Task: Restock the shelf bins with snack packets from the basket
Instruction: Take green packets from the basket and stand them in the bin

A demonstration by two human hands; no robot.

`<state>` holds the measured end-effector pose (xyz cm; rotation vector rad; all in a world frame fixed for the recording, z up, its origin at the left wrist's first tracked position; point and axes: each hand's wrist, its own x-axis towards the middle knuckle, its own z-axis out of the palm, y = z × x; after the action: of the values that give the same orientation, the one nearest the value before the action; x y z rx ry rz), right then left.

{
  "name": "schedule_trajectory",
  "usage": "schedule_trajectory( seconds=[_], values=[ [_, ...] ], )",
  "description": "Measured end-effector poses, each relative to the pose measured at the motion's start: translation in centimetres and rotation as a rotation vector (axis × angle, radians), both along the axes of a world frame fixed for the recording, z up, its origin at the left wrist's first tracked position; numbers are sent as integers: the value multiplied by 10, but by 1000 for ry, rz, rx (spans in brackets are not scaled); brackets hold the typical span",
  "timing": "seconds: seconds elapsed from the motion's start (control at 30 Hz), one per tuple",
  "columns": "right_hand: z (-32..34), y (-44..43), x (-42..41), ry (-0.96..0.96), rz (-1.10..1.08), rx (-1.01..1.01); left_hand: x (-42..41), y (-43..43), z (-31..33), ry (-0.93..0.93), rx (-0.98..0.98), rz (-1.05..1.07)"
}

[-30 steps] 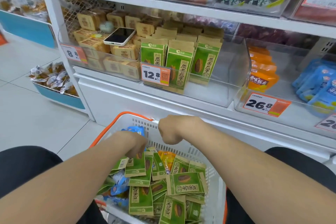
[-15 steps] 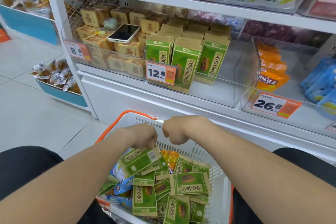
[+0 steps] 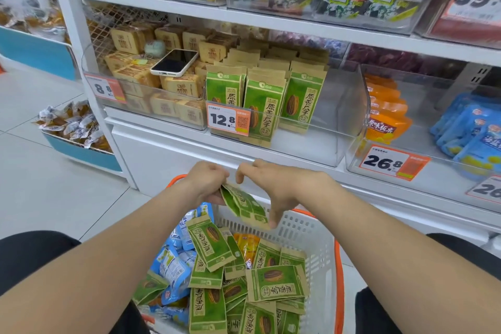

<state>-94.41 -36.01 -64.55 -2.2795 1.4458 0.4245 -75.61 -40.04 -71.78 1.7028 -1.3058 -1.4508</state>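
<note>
A white basket (image 3: 314, 241) with orange rim sits low in the middle, filled with several green seed packets (image 3: 273, 283), blue packets (image 3: 173, 268) and an orange packet (image 3: 248, 245). Above it my left hand (image 3: 206, 182) grips a small stack of green packets (image 3: 241, 205) by its upper end. My right hand (image 3: 271, 187) reaches down over the stack, thumb and fingers around its lower end. On the shelf straight ahead, a clear bin (image 3: 339, 122) holds upright green packets (image 3: 264, 108) on its left side, and its right side is bare.
A phone (image 3: 174, 62) lies on tan boxes in the left bin. Orange packets (image 3: 386, 114) and blue packets (image 3: 471, 130) fill the right bin. Price tags hang on the bin fronts. A low blue tray of wrapped snacks (image 3: 70, 125) stands at the left on the floor.
My left hand has lifted green packets out of the basket and raised them. My right hand has opened from a fist and come down onto the stack.
</note>
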Motion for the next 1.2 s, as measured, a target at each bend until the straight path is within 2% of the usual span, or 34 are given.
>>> schedule_trajectory(
  seconds=[0.1, 0.2, 0.27, 0.33, 0.4, 0.53, 0.63, 0.7, 0.77, 0.83, 0.9, 1.1, 1.2],
  values=[
    [12, -2, -15, -18, 20, 27, 0, 1, 1, 134, 174, 150],
    [20, -3, -24, -161, -15, -18, -3, 1, 8, 194, 288, 159],
    [21, -6, -24, -242, -61, -164, -6, 3, 10, 142, 304, 87],
    [25, -9, -23, -291, -138, -267, -10, 7, 12, 12, 273, 17],
    [28, -12, -25, -315, -216, -288, -15, 9, 14, -96, 149, -22],
    [35, -10, -27, -448, -314, -254, -40, 17, 34, -35, -335, 24],
    [40, -11, -23, -579, -456, -424, -54, 23, 43, -20, -668, 13],
    [41, -8, -18, -742, -637, -536, -60, 21, 48, 0, -733, 91],
    [41, -7, -16, -874, -711, -494, -67, 20, 57, 44, -757, 168],
    [47, -2, -18, -880, -698, -512, -73, 18, 68, 38, -816, 173],
    [57, 2, -24, -868, -687, -624, -76, 16, 78, 1, -868, 140],
    [88, 1, -48, -1012, -532, -1123, -86, 7, 93, -154, -1075, 102],
    [86, -7, -67, -890, -539, -1194, -88, 2, 90, -261, -1128, 22]
  ],
)
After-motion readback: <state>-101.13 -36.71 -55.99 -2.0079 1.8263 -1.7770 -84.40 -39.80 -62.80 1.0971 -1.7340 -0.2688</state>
